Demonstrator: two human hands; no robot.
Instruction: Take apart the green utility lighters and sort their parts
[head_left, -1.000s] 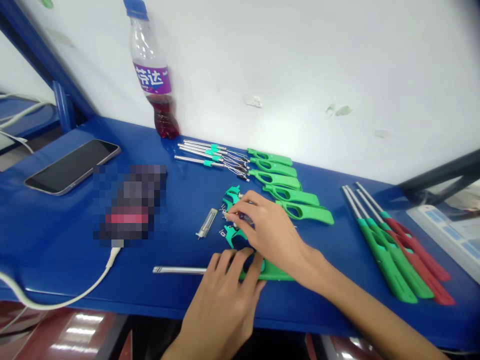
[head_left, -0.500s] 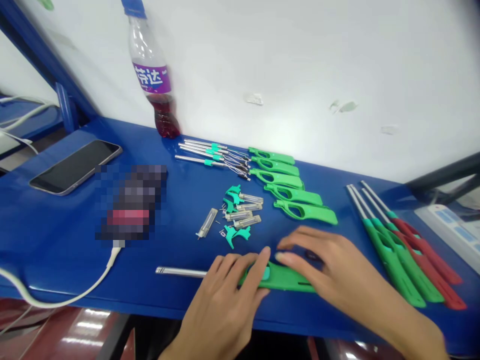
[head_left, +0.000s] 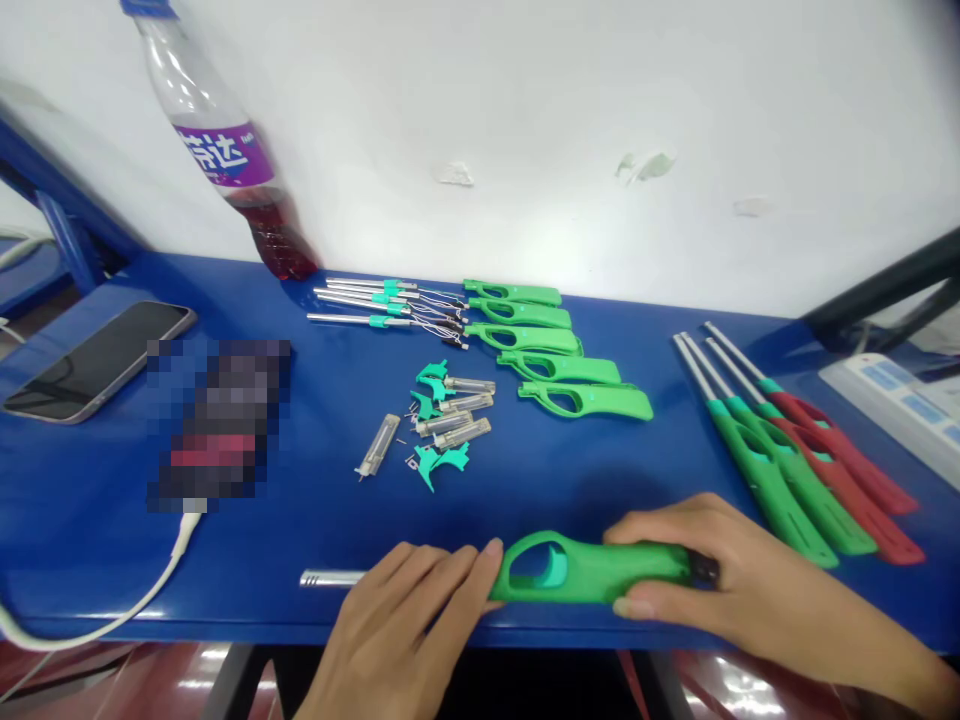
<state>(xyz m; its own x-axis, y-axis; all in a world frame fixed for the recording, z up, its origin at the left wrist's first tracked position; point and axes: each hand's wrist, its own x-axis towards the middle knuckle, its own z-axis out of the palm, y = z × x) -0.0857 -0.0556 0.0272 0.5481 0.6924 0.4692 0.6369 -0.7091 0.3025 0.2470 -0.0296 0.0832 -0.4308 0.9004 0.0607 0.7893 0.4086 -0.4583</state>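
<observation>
Blue table: the tabletop (head_left: 300, 540) spans the frame from left to right, glossy, its back edge meeting a white wall (head_left: 525, 120) with scuffed patches.
Room below: reddish, shiny floor (head_left: 217, 680) shows along the bottom of the frame.
Front edge: it crosses the lower part of the frame; the green lighter (head_left: 592, 575) lies just inside it, lower centre, metal tube pointing left.
Left hand: the left hand (head_left: 409, 620) grasps the lighter's front, fingers laid over where tube meets body.
Right hand: the right hand (head_left: 735, 590) grips the handle end between thumb and fingers; a dark object (head_left: 703, 569), mostly hidden, sits at its palm.
Middle stretch: blue surface runs between the hands and the transparent tanks (head_left: 379, 445) and teal triggers (head_left: 429, 466) at centre.
Back edge: wired metal tubes (head_left: 356, 319) and green shells (head_left: 600, 400) line upper centre.
Right side: two green lighters (head_left: 769, 490) and two red lighters (head_left: 862, 500) lie near a white power strip (head_left: 892, 385), narrowing the room beyond the right hand.
Left side: a soda bottle (head_left: 225, 155) stands upper left; below it lie a black-screened phone (head_left: 97, 360) and a pixelated device (head_left: 225, 430) on a white cable (head_left: 135, 610).
</observation>
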